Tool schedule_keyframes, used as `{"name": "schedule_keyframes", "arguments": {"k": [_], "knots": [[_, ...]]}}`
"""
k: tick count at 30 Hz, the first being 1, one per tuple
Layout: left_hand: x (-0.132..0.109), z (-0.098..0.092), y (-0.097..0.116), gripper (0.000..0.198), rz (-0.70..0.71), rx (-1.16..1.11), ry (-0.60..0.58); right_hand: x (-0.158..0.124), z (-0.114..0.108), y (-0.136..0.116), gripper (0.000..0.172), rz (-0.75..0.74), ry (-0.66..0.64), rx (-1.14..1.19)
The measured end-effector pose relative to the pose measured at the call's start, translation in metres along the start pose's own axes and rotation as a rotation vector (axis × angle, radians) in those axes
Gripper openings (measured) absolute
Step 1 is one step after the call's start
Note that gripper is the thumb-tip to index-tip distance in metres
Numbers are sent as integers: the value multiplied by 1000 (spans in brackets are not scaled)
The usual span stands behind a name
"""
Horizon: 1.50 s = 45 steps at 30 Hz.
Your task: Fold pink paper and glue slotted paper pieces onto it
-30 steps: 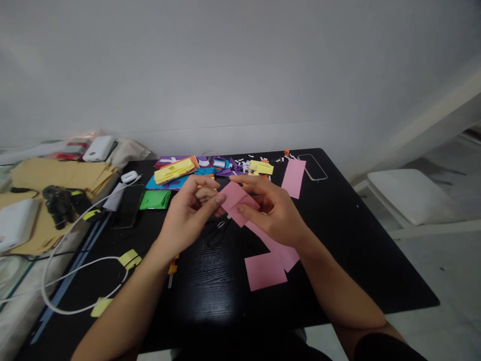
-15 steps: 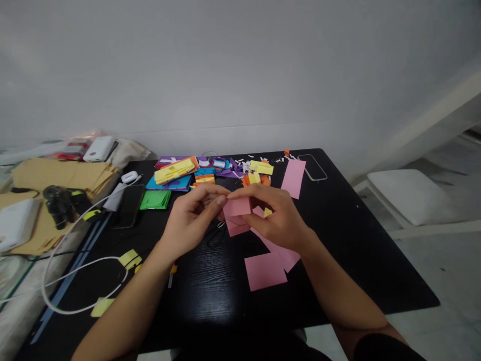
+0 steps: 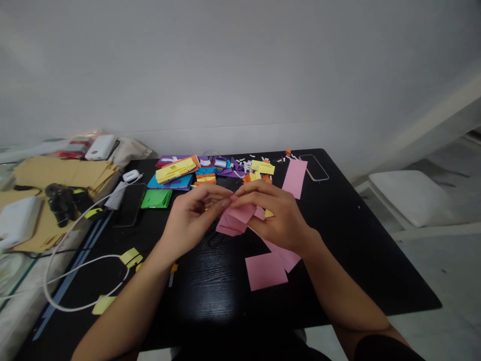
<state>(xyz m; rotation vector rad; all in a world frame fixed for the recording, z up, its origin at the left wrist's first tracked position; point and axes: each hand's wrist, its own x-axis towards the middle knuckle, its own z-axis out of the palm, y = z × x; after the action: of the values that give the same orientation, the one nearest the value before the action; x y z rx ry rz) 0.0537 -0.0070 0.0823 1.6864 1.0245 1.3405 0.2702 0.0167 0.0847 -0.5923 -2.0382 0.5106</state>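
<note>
A folded piece of pink paper (image 3: 233,220) is held between both hands above the black table. My left hand (image 3: 197,213) pinches its upper left edge between thumb and fingers. On the other side, my right hand (image 3: 276,210) is closed on the same paper, with its thumb below and fingers over the top; some fingertips are hidden. More flat pink paper pieces (image 3: 265,272) lie under and in front of my right hand. Another pink strip (image 3: 295,178) rests farther back on the right.
Green folded paper (image 3: 157,198), yellow strips (image 3: 176,170) and coloured scraps (image 3: 235,168) spread along the table's back. A phone (image 3: 130,205) and looped white cable (image 3: 48,281) lie left. A clear phone case (image 3: 314,168) sits back right, beyond it a stool (image 3: 404,195).
The pink paper has tilted and turned between my hands, its lower end swinging left. My right fingers have shifted over its top. The other papers remain where they were.
</note>
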Motion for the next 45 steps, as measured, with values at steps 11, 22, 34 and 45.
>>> {"name": "schedule_keyframes", "arguments": {"k": [11,22,34,45], "knots": [[-4,-3,1,22,125,135,-88,-2,9,-4,23,40,195,-114],[-5,0,-7,12,237,320,57,-3,14,-12,31,130,219,47],[-5,-7,-11,15,259,322,88,0,4,-17,22,337,112,432],[1,-7,7,17,415,380,-113,-1,8,-16,14,485,190,370]]}}
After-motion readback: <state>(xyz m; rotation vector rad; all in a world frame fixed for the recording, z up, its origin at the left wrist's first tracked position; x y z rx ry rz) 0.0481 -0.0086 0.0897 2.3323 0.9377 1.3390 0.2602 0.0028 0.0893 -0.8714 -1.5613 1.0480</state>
